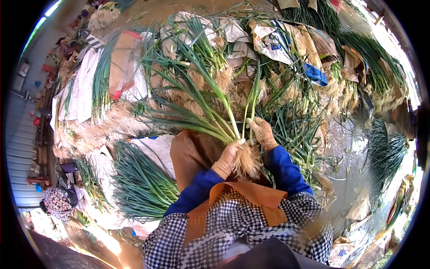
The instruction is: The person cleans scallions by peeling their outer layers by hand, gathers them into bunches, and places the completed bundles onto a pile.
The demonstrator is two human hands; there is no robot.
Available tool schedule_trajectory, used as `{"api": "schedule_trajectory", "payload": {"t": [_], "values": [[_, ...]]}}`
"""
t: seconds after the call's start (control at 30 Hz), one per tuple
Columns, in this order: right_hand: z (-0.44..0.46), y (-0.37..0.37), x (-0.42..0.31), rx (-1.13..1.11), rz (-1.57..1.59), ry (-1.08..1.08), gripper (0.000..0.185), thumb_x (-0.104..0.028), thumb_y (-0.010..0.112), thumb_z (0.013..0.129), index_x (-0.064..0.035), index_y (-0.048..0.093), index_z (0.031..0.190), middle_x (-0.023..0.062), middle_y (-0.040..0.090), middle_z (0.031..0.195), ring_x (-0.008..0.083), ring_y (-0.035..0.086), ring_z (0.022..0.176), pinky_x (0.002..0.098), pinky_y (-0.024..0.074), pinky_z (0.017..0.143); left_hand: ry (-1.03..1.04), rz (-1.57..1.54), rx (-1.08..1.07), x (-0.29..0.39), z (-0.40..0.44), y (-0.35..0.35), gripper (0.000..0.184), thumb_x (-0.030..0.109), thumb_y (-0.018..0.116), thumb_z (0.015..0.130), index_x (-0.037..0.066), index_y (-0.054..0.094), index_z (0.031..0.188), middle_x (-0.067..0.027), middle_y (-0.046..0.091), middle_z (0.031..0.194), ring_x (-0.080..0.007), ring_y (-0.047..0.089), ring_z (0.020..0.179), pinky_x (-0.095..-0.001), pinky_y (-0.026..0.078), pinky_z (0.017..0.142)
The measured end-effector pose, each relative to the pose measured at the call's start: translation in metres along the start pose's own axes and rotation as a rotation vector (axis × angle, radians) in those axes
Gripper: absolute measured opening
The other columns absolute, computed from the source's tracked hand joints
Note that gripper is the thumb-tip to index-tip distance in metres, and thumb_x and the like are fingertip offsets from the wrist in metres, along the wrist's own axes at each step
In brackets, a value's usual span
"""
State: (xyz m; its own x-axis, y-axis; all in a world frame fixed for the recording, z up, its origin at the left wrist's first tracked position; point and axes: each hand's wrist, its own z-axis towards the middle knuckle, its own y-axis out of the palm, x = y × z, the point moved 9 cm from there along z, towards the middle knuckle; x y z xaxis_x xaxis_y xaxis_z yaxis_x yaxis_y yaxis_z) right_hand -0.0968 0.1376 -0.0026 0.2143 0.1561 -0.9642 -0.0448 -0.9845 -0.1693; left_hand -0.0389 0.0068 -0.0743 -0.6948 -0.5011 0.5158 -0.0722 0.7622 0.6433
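My left hand (226,160) is closed around the white stems of a bunch of green onions (218,127), low down near the roots. The green leaves fan out up and to the left, and a shaggy tuft of pale roots (247,162) hangs between my two hands. My right hand (263,133) pinches a thinner green onion stalk (253,99) beside the bunch, its leaves pointing upward. Whether that stalk is apart from the bunch at its base I cannot tell.
Rooted green onions (224,78) lie in heaps ahead. A trimmed-looking pile of green onions (141,179) sits at my left. Loose leaves (293,134) are strewn at my right, near wet ground (349,157). Sacks (273,42) cover some heaps. A person in a floral hat (58,204) is at far left.
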Motion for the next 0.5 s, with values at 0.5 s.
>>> {"api": "schedule_trajectory", "payload": {"t": [0.5], "values": [[-0.085,-0.004,-0.054,0.195,-0.616,-0.545,0.019,-0.017,0.058,0.081,-0.0054,0.061,0.066,0.0117,0.053,0.054,0.0271,0.053,0.05,0.0359,0.0427,0.049,-0.083,-0.26,-0.029,-0.007,-0.021,0.029,0.019,0.018,0.05,0.087,0.0,0.057,0.093,-0.0098,0.062,0.082,-0.0189,0.061,0.073,-0.0307,0.054,0.064]]}}
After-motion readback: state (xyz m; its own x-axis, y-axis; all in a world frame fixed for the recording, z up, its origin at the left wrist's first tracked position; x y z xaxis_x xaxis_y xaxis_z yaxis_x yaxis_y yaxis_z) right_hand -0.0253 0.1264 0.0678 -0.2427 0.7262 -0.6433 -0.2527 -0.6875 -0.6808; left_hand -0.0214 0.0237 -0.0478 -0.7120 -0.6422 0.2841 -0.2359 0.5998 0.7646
